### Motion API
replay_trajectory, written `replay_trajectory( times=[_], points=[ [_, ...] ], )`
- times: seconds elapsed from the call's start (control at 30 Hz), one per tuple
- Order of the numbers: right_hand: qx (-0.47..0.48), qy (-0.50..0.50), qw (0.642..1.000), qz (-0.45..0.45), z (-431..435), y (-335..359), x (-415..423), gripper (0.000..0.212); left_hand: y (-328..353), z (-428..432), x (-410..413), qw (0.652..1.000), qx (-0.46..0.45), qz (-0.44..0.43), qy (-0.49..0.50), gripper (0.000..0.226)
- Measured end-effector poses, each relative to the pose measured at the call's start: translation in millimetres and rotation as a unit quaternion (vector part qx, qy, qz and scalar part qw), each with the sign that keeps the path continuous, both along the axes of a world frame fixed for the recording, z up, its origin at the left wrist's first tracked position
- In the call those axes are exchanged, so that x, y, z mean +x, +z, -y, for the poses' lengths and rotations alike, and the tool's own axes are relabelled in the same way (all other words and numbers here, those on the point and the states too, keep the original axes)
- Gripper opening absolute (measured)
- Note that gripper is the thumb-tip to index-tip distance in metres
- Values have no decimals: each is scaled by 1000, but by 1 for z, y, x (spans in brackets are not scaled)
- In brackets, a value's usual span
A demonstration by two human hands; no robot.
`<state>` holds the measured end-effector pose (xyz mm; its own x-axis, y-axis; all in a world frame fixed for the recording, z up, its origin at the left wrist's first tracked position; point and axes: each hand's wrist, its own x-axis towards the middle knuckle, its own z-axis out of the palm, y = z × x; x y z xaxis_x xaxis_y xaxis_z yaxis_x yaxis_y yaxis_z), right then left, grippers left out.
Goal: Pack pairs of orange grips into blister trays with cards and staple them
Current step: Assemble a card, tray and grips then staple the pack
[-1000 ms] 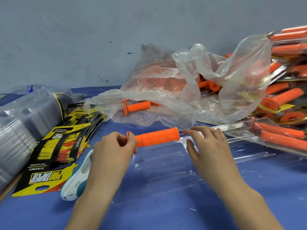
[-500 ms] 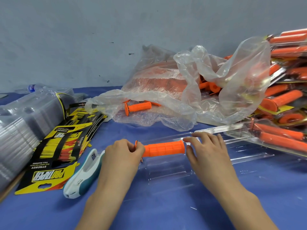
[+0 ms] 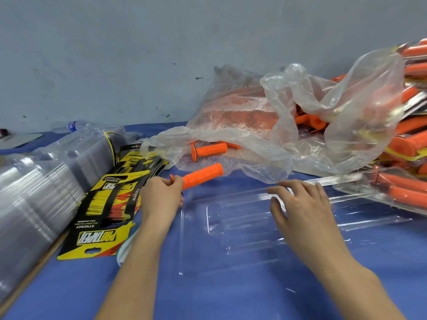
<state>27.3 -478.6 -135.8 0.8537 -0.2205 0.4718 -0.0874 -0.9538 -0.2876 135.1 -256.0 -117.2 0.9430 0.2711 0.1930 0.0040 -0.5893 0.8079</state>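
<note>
While the left hand (image 3: pixel 161 197) pinches the grip (image 3: pixel 203 175) by its flanged end, just far-left of the tray (image 3: pixel 231 241), the right hand (image 3: pixel 302 204) rests loose, nearly straight fingers at the tray's far rim. Steady the tray first, then lay the grip level into a channel.

White-and-teal stapler (image 3: pixel 122 252): mostly behind left forearm (image 3: pixel 138 262);
Stacked clear plastic trays (image 3: pixel 34 192): blurred, cropped left;
Packed orange grips pile (image 3: pixel 413 144): cropped right
</note>
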Motion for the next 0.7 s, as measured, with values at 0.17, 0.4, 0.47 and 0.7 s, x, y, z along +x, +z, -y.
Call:
replay_trajectory(
  times=[0.17, 0.4, 0.47, 0.7],
  points=[
    [11, 23, 999, 33, -14, -4, 3, 23, -17, 14, 10, 987, 155, -18, 42, 42],
    [-19, 55, 995, 80, -21, -10, 10, 22, -3, -6, 4, 985, 147, 52, 77, 35],
    [-21, 63, 994, 88, -22, -11, 12, 22, 1, -32, 3, 979, 168, 53, 107, 30],
    [-11, 68, 990, 124, -26, -9, 17, 22, -2, -77, -6, 956, 235, -146, 101, 50]
  ],
)
